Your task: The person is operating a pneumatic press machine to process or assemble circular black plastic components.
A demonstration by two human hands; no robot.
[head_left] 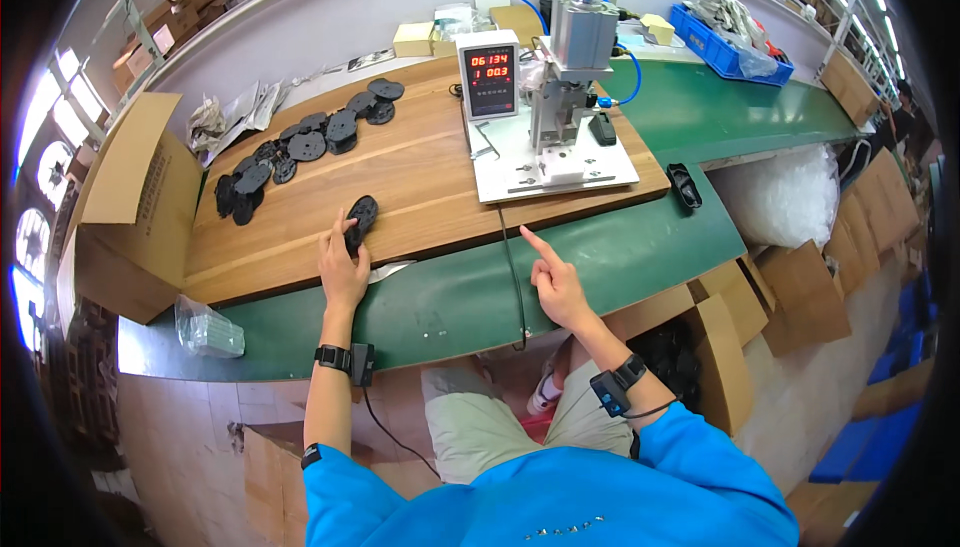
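A black oval plastic part [361, 222] is gripped between the thumb and fingers of my left hand [343, 265], over the front of the wooden board [430, 192]. My right hand [558, 285] is above the green table edge, holding nothing that I can see; its index finger is stretched out and the other fingers are partly bent. Ahead of it stands a pneumatic press [570, 97] on a white base plate [500, 182], with a display box [490, 77] showing red digits. Several more black oval parts [312, 145] lie in a loose row on the board, farther left.
An opened cardboard box [140, 217] stands at the left, with a clear plastic bag [208, 329] near it. A black molded piece [684, 187] lies right of the press. A thin dark cable [513, 272] crosses the front edge. A blue crate [720, 47] sits at the back right.
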